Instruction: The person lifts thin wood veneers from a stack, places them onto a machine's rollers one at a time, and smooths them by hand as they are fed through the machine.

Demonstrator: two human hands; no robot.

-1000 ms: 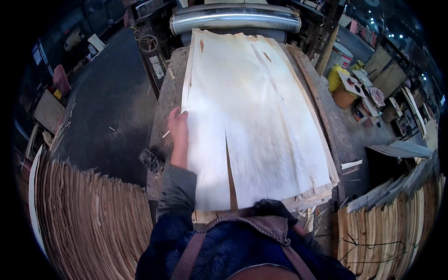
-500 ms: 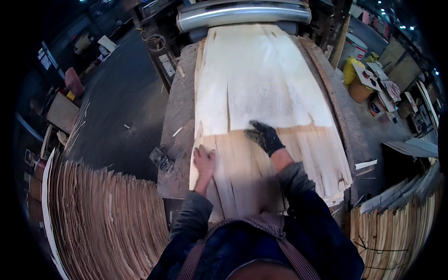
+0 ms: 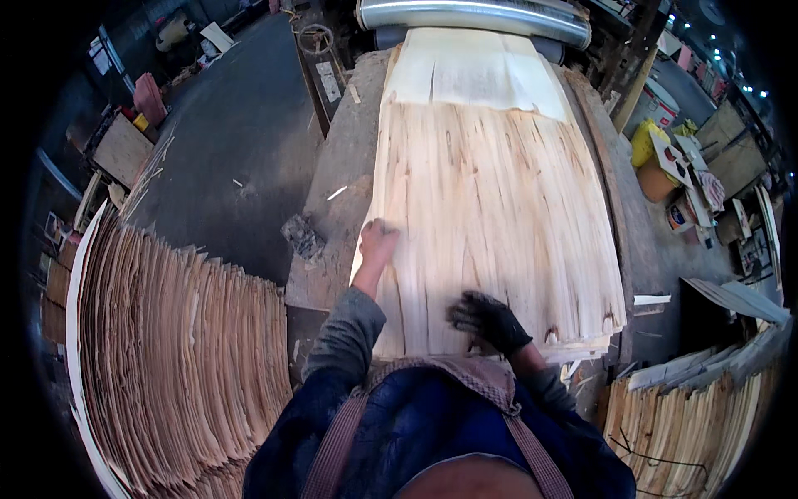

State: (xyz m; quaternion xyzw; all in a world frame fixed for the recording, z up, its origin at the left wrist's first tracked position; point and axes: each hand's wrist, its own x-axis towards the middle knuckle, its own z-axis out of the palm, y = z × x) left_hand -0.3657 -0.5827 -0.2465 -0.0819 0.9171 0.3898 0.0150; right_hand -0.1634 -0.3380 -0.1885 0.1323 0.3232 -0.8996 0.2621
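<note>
A stack of wood veneer sheets lies in front of me, pale brown with dark streaks. Beyond its top sheet, a whiter veneer sheet reaches up to a shiny metal roller. At the stack's left edge rests my bare left hand, its fingers curled in; what they hold, if anything, is hidden. My right hand, in a dark glove, is over the near end of the stack with fingers stretched out and apart, slightly blurred. Nothing shows in it.
A tall row of brown veneer sheets stands on edge at my left. Another bundle of sheets is at the near right. A rough bench borders the stack. Buckets, including a white one, stand at the far right.
The whiter sheet has moved away toward the roller, showing more of the streaked veneer. My right hand has drawn back toward me; my left hand's fingers have curled. The view has shifted.
</note>
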